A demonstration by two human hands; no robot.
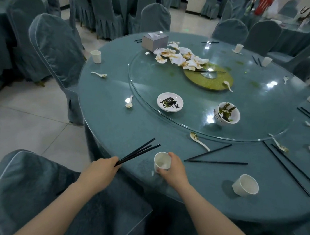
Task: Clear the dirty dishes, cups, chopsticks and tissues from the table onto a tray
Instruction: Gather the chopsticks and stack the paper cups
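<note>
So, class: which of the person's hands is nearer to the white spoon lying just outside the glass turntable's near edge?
Right. The right hand, gripping a paper cup, is just below-left of the spoon. The left hand, holding chopsticks, is farther left.

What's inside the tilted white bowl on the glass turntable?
Dark green seaweed scraps cling to the inner wall of the tilted white bowl. Its rim hides the bottom, so any leftover liquid cannot be seen.
</note>
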